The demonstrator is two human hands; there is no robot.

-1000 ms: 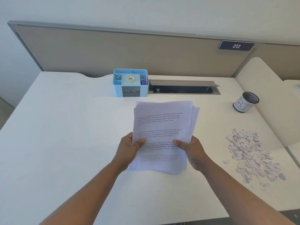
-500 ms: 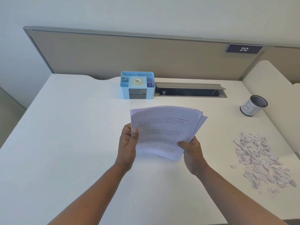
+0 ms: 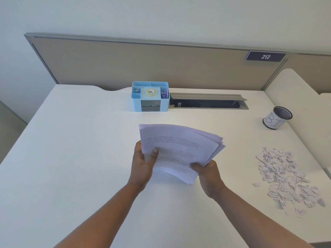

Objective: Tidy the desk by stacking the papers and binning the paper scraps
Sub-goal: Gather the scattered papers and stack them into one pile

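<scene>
A stack of printed papers (image 3: 179, 147) is lifted above the white desk (image 3: 80, 149), bowed and fanned at its right edge. My left hand (image 3: 143, 165) grips the stack's left edge, thumb on top. My right hand (image 3: 207, 174) grips the lower right corner, thumb on the top sheet. A heap of torn paper scraps (image 3: 286, 178) lies on the desk to the right. A small mesh bin (image 3: 276, 120) with a white label stands at the far right.
A light blue desk organiser (image 3: 150, 96) with a tape roll stands at the back centre. Beside it, a cable tray (image 3: 207, 102) has its lid open. A beige partition (image 3: 143, 65) with a "212" sign closes the back. A white side panel (image 3: 297, 97) rises at the right.
The stack has been lifted off the desk and turned, its top tipping away. My left hand slid to the left edge and my right hand to the lower right corner. The camera shifted left.
</scene>
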